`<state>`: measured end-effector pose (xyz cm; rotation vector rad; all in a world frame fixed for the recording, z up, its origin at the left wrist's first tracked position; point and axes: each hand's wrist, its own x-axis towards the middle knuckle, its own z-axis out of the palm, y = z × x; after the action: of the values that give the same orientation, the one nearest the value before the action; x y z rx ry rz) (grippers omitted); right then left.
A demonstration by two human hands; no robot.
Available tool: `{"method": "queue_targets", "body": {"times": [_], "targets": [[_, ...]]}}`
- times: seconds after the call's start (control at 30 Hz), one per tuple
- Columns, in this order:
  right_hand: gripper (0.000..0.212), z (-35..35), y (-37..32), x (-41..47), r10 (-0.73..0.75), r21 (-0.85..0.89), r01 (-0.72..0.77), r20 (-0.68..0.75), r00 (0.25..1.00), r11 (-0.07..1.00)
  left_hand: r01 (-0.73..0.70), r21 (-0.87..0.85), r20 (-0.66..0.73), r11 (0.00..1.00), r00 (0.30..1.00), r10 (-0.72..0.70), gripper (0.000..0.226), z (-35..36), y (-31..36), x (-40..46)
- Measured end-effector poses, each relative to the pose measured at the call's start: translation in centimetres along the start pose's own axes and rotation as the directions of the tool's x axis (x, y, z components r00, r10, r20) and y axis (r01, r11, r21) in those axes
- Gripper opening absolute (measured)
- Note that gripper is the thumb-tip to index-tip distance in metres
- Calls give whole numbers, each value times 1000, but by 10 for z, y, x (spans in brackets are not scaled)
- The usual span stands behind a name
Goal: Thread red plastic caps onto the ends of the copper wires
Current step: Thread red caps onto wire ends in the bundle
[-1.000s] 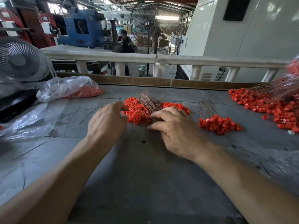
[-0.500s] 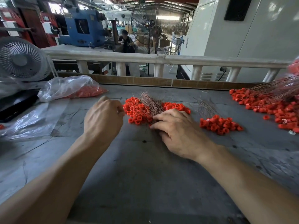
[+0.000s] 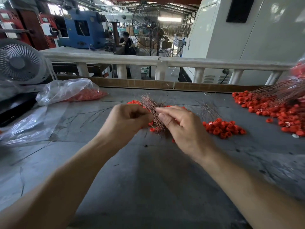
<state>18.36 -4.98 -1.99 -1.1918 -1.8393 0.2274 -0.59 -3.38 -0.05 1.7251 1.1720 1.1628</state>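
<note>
Both hands lifted off the bench (image 3: 148, 187): my left hand (image 3: 125, 123) and right hand (image 3: 179, 124) pinch the copper wires (image 3: 151, 106), so next I need a red cap (image 3: 152, 129).

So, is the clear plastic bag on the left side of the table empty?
No, the clear plastic bag lies on the table with a heap of red caps visible inside it through the film.

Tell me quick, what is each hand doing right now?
Left hand: fingers curled, pinching something small; what it is cannot be told.
Right hand: holding the bundle of copper wires.
</note>
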Motion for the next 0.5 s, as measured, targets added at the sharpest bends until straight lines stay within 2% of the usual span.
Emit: {"method": "queue_targets", "body": {"times": [0.1, 0.23, 0.3, 0.37, 0.43, 0.5], "targets": [[16, -2, -2, 1, 222, 346, -197, -34, 974, 917, -5, 42, 90, 999, 996, 1, 3, 13, -3, -5], [12, -6, -5, 0, 398, 584, -316, -14, 917, 748, -13, 37, 170, 999, 985, 6, 4, 21, -5, -7], [12, -8, -9, -1, 457, 707, -344, 33, 889, 618, -26, 57, 242, 998, 970, 11, 18, 21, -6, -8], [13, -11, -12, -2, 479, 767, -357, 74, 875, 534, -20, 65, 280, 998, 960, 1, 38, 21, -5, -10], [14, -15, -16, -3, 458, 745, -374, 104, 883, 552, -20, 32, 217, 999, 976, 13, 51, 18, -4, -9], [15, -16, -19, -4, 414, 696, -393, 151, 898, 600, -27, -44, 100, 999, 994, 31, 50, 15, -4, -6]]}}
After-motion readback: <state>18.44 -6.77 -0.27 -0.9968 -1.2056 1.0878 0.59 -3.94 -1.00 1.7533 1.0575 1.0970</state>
